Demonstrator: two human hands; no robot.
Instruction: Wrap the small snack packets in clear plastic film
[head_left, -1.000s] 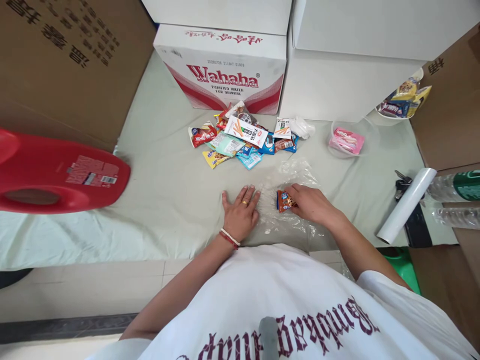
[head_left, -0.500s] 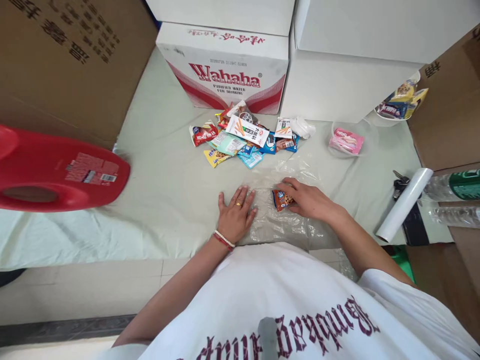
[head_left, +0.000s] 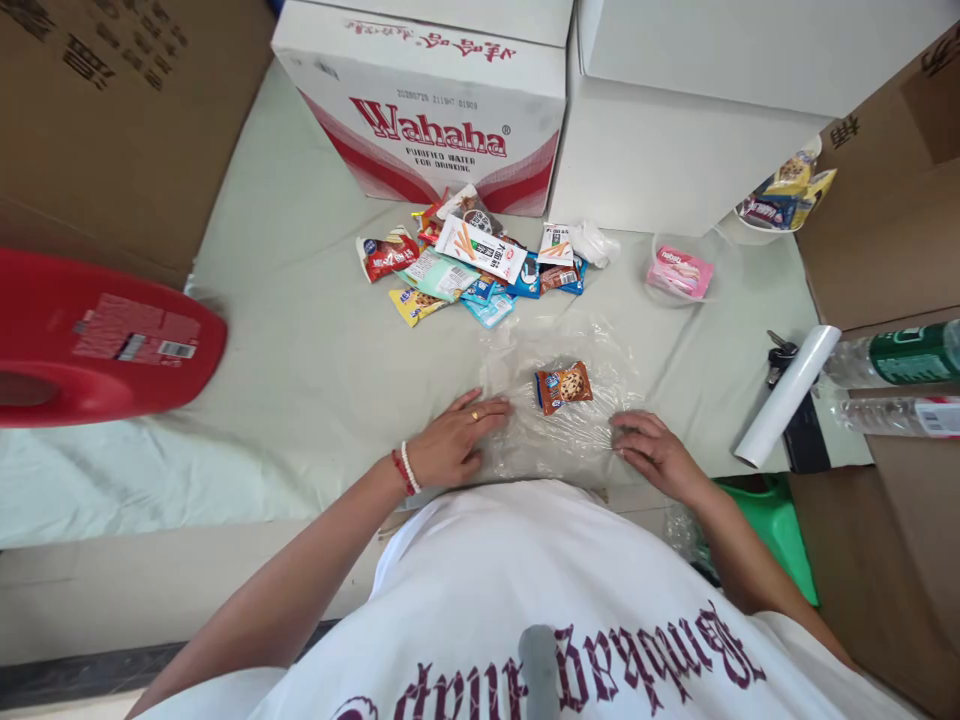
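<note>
A small, brown-and-orange plastic snack packet with a cookie picture (head_left: pixel 564 388) is lying on crinkled, clear plastic film (head_left: pixel 574 440), between the hands. The left hand (head_left: pixel 450 442) is resting at the film's left edge, fingers stretching out, thumb standing apart. The right hand (head_left: pixel 657 455) is curving its fingers at the right edge; whether they are pinching film, I cannot tell.

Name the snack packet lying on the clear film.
The orange-brown cookie packet, alone on the clear film; the other packets are piled by the Wahaha box or in the clear tub and white bowl.
</note>
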